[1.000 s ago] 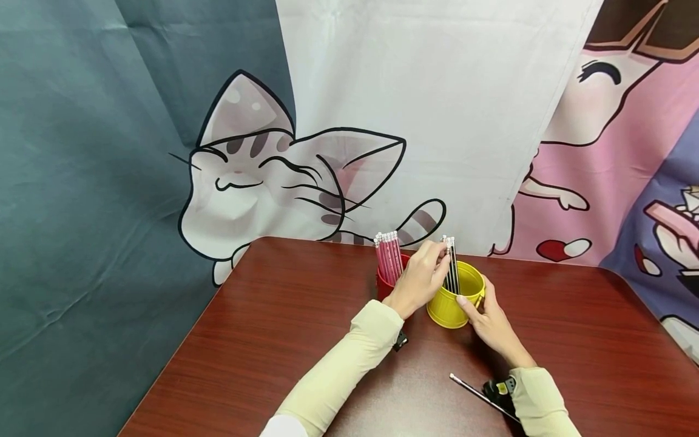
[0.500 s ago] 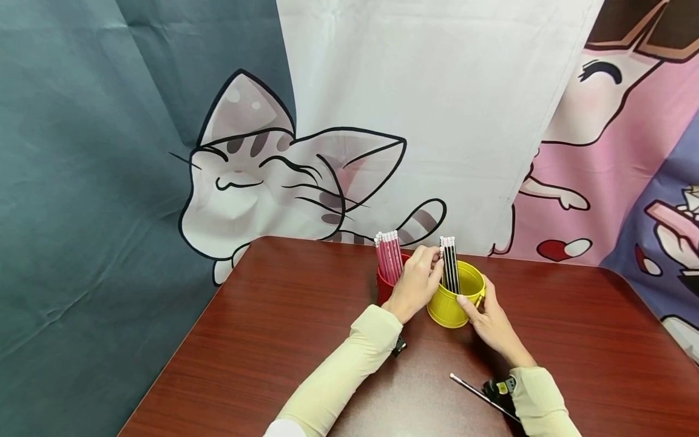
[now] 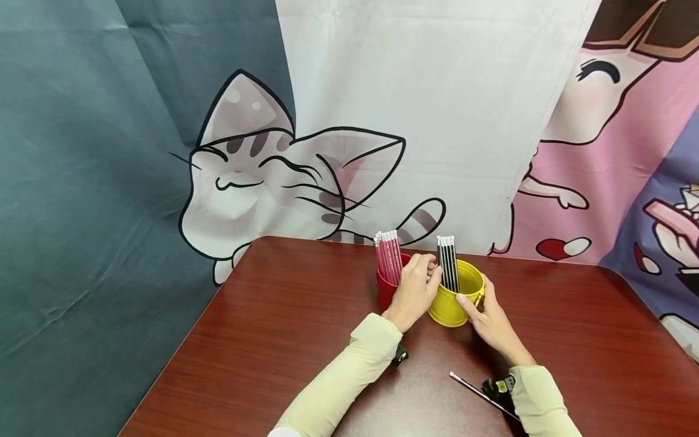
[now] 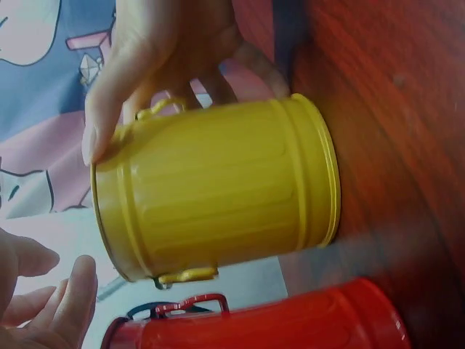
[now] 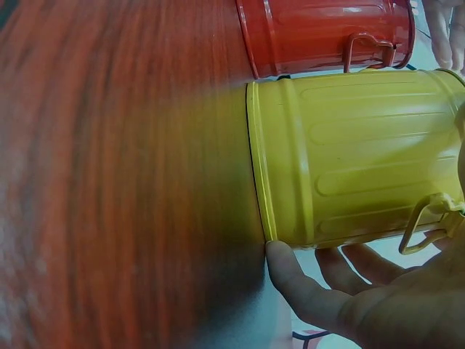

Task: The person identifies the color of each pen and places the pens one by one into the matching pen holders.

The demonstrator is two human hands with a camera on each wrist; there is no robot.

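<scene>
My right hand (image 3: pixel 494 321) grips the right side of a yellow metal bucket (image 3: pixel 449 311), thumb over its rim and fingers along its wall and base, as the right wrist view shows. Several black-striped pencils (image 3: pixel 449 267) with white ends stand upright at the left of this bucket. Just left of them is my left hand (image 3: pixel 413 291), its fingers loosely bent; in the left wrist view the thumb and fingertips (image 4: pixel 83 280) are apart with nothing between them. Behind that hand stands a red bucket (image 3: pixel 385 296), partly hidden, with a bunch of pink pencils (image 3: pixel 388 258) in it.
A single dark pencil (image 3: pixel 480 393) with a pale end lies on the brown wooden table (image 3: pixel 262 328), beside my right wrist. A cloth backdrop (image 3: pixel 464 121) with cartoon animals hangs behind the table's far edge.
My left hand has come off the tops of the black-striped pencils and dropped a little left and down. More of those pencils show now. The right hand keeps its place on the yellow bucket.
</scene>
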